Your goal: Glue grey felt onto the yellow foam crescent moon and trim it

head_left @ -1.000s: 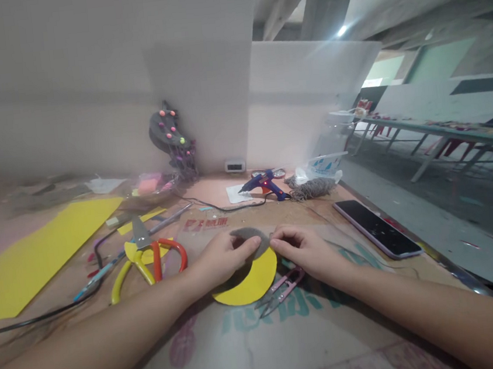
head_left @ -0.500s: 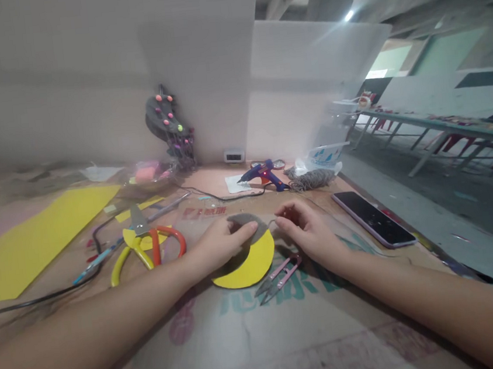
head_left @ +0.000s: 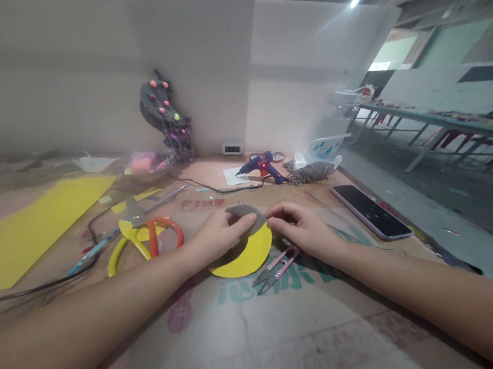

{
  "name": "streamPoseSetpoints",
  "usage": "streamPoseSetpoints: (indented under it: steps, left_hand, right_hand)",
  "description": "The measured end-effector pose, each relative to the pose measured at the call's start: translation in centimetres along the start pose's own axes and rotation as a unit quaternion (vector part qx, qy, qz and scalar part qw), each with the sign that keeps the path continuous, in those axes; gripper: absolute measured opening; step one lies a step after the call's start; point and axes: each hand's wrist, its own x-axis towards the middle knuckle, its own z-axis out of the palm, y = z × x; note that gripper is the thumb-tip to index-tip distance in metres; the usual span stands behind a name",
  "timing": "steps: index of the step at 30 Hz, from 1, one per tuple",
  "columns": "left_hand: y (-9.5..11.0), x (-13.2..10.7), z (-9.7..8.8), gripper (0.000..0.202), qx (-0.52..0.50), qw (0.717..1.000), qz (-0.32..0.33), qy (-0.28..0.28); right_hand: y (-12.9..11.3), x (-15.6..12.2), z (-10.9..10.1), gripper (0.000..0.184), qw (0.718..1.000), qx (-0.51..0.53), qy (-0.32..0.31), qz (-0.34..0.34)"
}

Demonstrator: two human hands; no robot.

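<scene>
A yellow crescent (head_left: pixel 250 253), its upper part covered in grey yarn (head_left: pixel 244 210), lies at a slant over the brown work surface. My left hand (head_left: pixel 219 234) is closed on the crescent's grey part, thumb on top. At the right edge of the crescent, where grey meets yellow, my right hand (head_left: pixel 297 226) has thumb and index finger pinched together. The fine strand between them is mostly hidden now. Just below my right hand lie pink-handled thread snips (head_left: pixel 277 269), blades toward the lower left.
Left are large scissors (head_left: pixel 140 237) and a yellow sheet (head_left: pixel 44 229). Behind stand a glue gun (head_left: pixel 264 167), a grey yarn bundle (head_left: pixel 311 172), a small digital display (head_left: pixel 233 148) and a grey crescent decorated with pompoms (head_left: pixel 156 106). A phone (head_left: pixel 370 211) lies right.
My right hand has moved left, bringing its pinched fingers from a short gap away to the crescent's edge. My left hand keeps its hold. The whole view has shifted slightly.
</scene>
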Motion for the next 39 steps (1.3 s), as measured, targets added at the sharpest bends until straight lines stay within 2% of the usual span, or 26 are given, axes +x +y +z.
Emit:
streamPoseSetpoints:
  steps: [6,16,21,26,29,34,39]
  left_hand:
    - [0.21,-0.10,0.07,0.034,-0.004,1.000,0.017,-0.008]
    - [0.57,-0.16,-0.11,0.035,0.010,0.999,0.021,-0.034]
    - [0.38,-0.14,0.01,0.036,0.023,1.000,0.007,-0.015]
    - [0.38,-0.19,0.03,0.038,0.017,1.000,0.005,-0.016]
    - [0.47,-0.24,-0.01,0.034,0.013,0.999,0.027,-0.023]
    - [0.59,-0.36,-0.05,0.028,0.014,0.996,0.071,-0.054]
    - [0.77,-0.46,-0.10,0.025,0.047,0.990,0.121,-0.058]
  right_hand:
    - [-0.01,0.04,0.03,0.014,0.999,0.035,0.002,0.002]
    - [-0.03,0.16,-0.14,0.016,1.000,-0.021,-0.003,-0.020]
    - [-0.04,0.24,-0.48,0.021,0.995,-0.063,0.010,-0.079]
    - [0.04,0.34,-0.51,0.016,0.993,-0.084,-0.002,-0.080]
    - [-0.01,0.34,-0.44,0.010,0.991,-0.085,-0.021,-0.105]
    - [-0.12,0.16,-0.46,0.013,0.988,-0.077,-0.029,-0.128]
    - [-0.26,0.05,-0.51,0.013,0.987,-0.073,-0.027,-0.138]
